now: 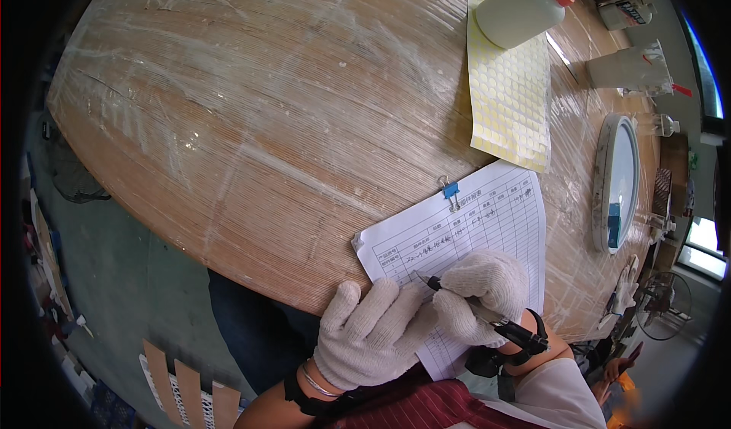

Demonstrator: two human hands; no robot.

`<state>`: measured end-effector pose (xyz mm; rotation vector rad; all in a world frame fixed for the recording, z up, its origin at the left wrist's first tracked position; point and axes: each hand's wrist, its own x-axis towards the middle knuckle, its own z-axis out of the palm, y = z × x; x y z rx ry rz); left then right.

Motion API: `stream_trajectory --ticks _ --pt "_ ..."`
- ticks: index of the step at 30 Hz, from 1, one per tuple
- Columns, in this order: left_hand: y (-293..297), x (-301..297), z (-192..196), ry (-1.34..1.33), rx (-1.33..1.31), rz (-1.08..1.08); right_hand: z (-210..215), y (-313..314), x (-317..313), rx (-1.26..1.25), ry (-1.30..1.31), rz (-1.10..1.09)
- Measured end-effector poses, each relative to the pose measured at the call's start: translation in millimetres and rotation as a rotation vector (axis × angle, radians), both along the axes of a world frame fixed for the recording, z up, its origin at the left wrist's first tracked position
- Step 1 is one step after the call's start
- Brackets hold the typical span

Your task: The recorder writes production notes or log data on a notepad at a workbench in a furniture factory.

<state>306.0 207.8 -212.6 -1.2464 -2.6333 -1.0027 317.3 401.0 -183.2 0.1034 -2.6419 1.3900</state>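
Observation:
A stack of printed form sheets (pixel 480 200), partly filled in by hand, lies at the table's near edge under a blue binder clip (pixel 451 191). My left hand (pixel 373 334), in a white knitted glove, rests on the lower left of the sheets with its fingers stretched out and holds nothing. My right hand (pixel 487 288), gloved likewise, is closed round a dark pen (pixel 434 283). The pen's tip points at the rows just below the handwriting; whether it touches the paper I cannot tell. The right hand covers much of the form's middle.
Beyond the form, a yellow sheet of round stickers (pixel 506 86) carries a white squeeze bottle (pixel 521 12) with a red nozzle. To the right stand an oval white-rimmed tray (pixel 601 193), a whitish cup (pixel 628 70) and a clear bottle (pixel 661 124). Plastic film covers the wooden table (pixel 251 109).

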Motion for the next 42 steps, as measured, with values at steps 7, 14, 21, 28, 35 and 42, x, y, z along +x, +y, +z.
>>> stream_trajectory --ticks 7,14,21,28,35,42 --pt "0.2 -3.8 3.3 -0.068 -0.016 -0.029 0.8 -0.9 -1.1 0.014 0.005 0.01" --pt "7.3 -6.4 -1.4 0.002 0.034 -0.002 -0.8 -0.2 0.4 -0.002 0.03 -0.012" --pt "0.9 -8.2 7.5 -0.058 -0.016 -0.025 -1.9 2.0 4.7 0.004 0.03 -0.005" --pt "1.4 -7.9 6.4 -0.077 0.013 -0.037 6.7 2.9 4.6 0.007 -0.072 0.009" --pt "4.9 -7.4 -1.6 0.029 0.011 -0.018 6.7 -3.1 0.4 0.021 -0.1 -0.101" --pt "7.0 -8.3 -2.8 0.016 0.04 -0.016 10.7 2.9 -2.2 0.041 -0.123 -0.038"
